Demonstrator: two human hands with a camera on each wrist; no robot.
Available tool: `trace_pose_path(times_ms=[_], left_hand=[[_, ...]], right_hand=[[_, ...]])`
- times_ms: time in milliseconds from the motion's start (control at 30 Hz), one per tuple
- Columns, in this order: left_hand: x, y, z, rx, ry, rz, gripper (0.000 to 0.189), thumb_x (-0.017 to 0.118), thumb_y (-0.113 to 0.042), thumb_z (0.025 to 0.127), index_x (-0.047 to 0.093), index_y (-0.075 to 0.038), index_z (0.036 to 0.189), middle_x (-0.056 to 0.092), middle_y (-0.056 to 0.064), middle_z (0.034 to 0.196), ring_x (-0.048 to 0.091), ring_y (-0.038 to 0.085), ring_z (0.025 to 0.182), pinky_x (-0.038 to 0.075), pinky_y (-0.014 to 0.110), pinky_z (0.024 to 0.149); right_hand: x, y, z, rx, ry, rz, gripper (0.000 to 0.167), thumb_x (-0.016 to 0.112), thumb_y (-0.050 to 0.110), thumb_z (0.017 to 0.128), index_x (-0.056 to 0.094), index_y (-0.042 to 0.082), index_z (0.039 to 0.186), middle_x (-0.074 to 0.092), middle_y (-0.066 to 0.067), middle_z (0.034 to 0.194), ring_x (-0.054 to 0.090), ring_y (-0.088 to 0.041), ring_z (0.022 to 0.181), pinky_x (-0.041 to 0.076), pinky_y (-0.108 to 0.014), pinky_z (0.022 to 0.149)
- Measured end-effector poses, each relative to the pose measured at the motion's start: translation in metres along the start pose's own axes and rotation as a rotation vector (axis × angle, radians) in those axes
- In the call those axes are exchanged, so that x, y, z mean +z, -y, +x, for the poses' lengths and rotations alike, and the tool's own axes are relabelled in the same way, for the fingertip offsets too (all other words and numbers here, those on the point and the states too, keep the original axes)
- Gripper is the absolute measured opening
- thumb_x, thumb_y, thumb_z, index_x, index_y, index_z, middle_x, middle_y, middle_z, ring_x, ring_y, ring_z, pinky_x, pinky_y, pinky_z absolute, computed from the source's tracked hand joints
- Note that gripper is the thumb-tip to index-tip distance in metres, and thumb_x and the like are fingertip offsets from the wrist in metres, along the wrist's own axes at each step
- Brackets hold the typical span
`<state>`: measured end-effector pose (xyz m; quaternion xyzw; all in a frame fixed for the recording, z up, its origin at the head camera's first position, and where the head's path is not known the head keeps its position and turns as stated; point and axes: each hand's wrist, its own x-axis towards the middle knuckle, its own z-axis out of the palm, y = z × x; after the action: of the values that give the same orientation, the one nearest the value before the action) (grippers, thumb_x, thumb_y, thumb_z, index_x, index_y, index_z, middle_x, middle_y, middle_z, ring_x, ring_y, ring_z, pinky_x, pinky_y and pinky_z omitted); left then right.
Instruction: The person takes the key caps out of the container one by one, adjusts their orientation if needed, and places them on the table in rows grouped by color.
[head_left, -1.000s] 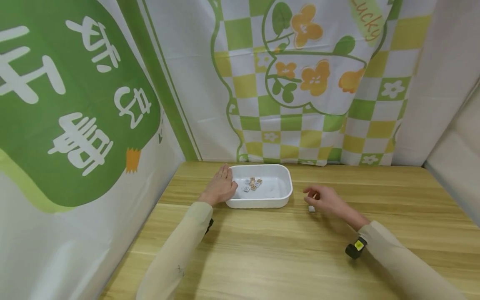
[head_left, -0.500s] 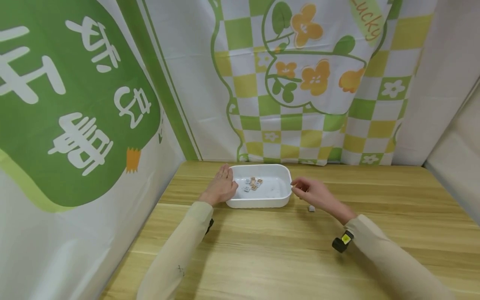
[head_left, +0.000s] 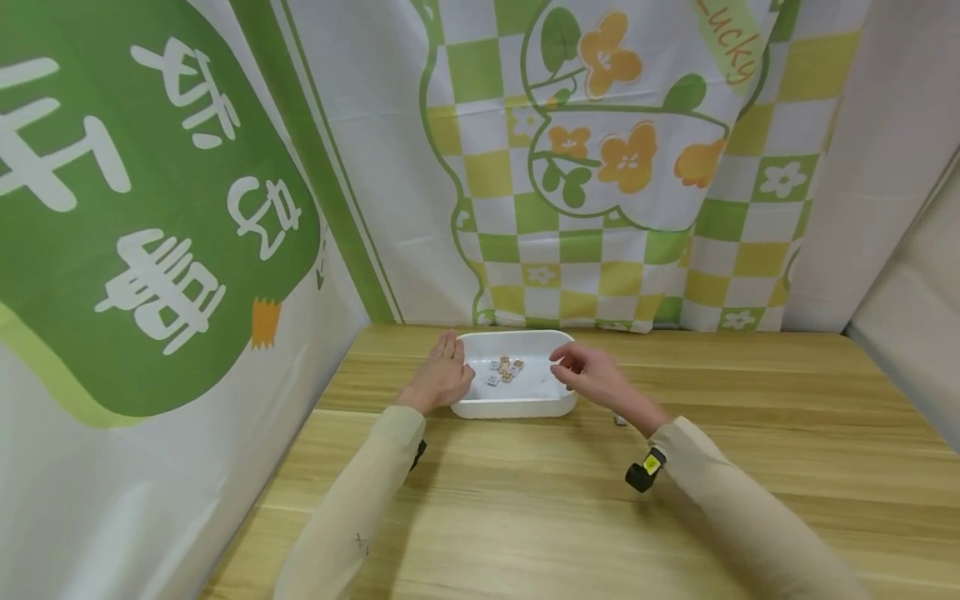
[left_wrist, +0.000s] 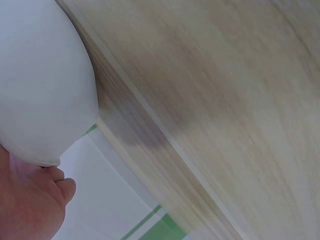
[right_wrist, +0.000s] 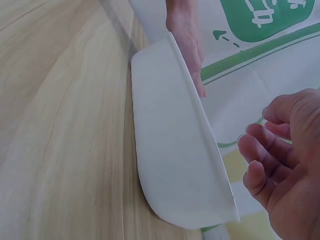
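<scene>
We see a white tray [head_left: 513,408] standing on the wooden table [head_left: 525,500], near its back edge. In the tray, somewhat left of the middle, a few small tiles [head_left: 506,377] lie in a loose group, some with pale faces and some with brown. The left hand [head_left: 437,377] rests against the left end of the tray; its fingers are nearly straight and the thumb reaches over the rim. The right hand [head_left: 592,375] is above the right end of the tray, apart from the tiles. Its fingers are bent, with the thumb close to them; whether something small is held between, we cannot tell. One single tile [head_left: 619,420] lies on the table, to the right of the tray, and the right arm partly hides it. On the right wrist we notice a black device [head_left: 640,477]. Behind the table hangs a checked cloth [head_left: 480,175] with orange flowers, and at the left a white sheet [head_left: 67,483] carries a large green shape.
</scene>
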<state>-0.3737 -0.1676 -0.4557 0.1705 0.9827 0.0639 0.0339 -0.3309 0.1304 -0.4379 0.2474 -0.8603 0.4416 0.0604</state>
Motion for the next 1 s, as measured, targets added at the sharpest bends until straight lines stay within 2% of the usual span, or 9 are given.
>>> trace_pose_path(times_ms=[267,533,767,1000], left_hand=[[0.0,0.001,0.0,0.003,0.0,0.001,0.068,0.015,-0.036,0.101,0.01,0.008,0.154,0.002,0.026,0.163,-0.001,0.035,0.153,0.006,0.042,0.127],[0.0,0.0,0.0,-0.006,-0.001,-0.003,0.068,0.016,-0.035,0.101,0.01,0.007,0.154,0.002,0.025,0.164,0.0,0.035,0.154,0.006,0.042,0.127],[-0.001,0.0,-0.001,0.002,-0.007,0.005,0.068,0.014,-0.035,0.101,0.01,0.008,0.154,0.001,0.025,0.164,0.0,0.035,0.153,0.006,0.042,0.127],[-0.002,0.0,-0.002,0.006,-0.003,0.007,0.068,0.015,-0.034,0.101,0.01,0.008,0.154,0.002,0.025,0.163,0.001,0.036,0.153,0.005,0.042,0.127]], right_hand=[[0.015,0.003,0.016,-0.001,0.021,0.029,0.02,0.064,0.014,0.092,0.067,0.004,0.11,0.071,-0.016,0.084,0.062,-0.011,0.061,0.05,-0.023,0.054],[0.029,-0.003,0.03,0.017,0.047,0.018,0.024,0.064,0.015,0.092,0.067,0.002,0.112,0.071,-0.01,0.082,0.061,-0.01,0.06,0.048,-0.024,0.054],[0.039,-0.001,0.043,0.024,0.041,0.002,0.024,0.065,0.014,0.091,0.067,0.0,0.11,0.072,-0.011,0.082,0.06,-0.008,0.059,0.048,-0.023,0.053],[0.052,-0.004,0.058,0.077,0.041,-0.001,0.026,0.065,0.016,0.09,0.067,0.002,0.112,0.072,-0.011,0.084,0.062,-0.008,0.059,0.051,-0.022,0.05]])
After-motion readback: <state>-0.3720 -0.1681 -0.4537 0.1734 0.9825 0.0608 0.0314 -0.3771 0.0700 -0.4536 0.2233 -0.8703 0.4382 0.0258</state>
